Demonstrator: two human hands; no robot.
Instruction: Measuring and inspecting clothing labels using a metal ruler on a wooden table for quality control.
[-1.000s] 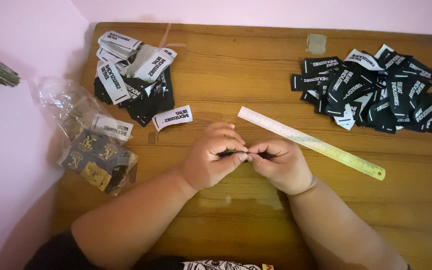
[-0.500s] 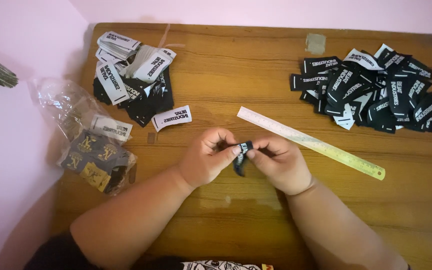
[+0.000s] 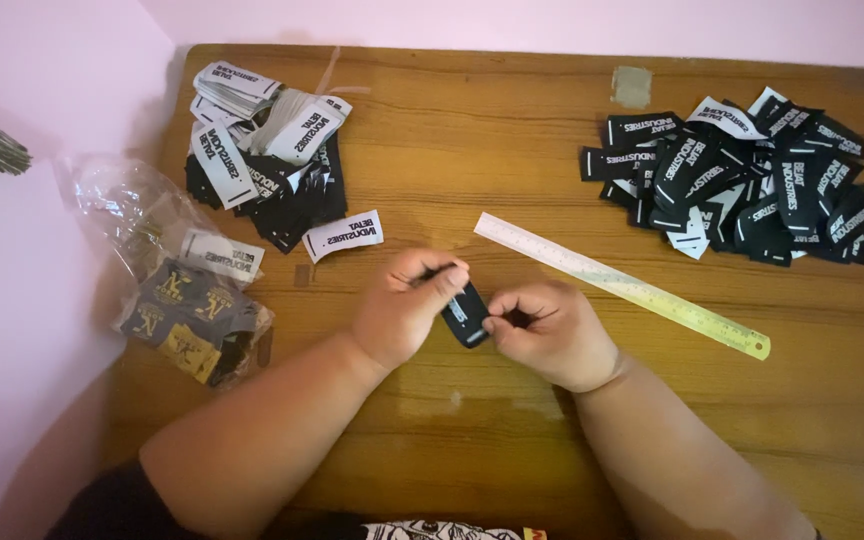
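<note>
A small black fabric label [image 3: 466, 314] with white print is pinched between both my hands over the middle of the wooden table [image 3: 472, 150]. My left hand [image 3: 407, 305] grips its upper end with thumb and fingers. My right hand [image 3: 547, 330] holds its lower end. A pile of black labels [image 3: 742, 175] lies at the far right. Another pile of black and white labels [image 3: 262, 150] lies at the far left, with one white label [image 3: 344, 234] lying apart beside it.
A pale metal ruler [image 3: 622, 283] lies slanted just right of my hands. A clear plastic bag [image 3: 177, 275] with more labels hangs off the table's left edge. A piece of tape [image 3: 632, 86] sticks to the wood at the back. A pink wall borders the left.
My hands were pressed together around the label; they have drawn apart slightly and the black label now shows stretched between them.
</note>
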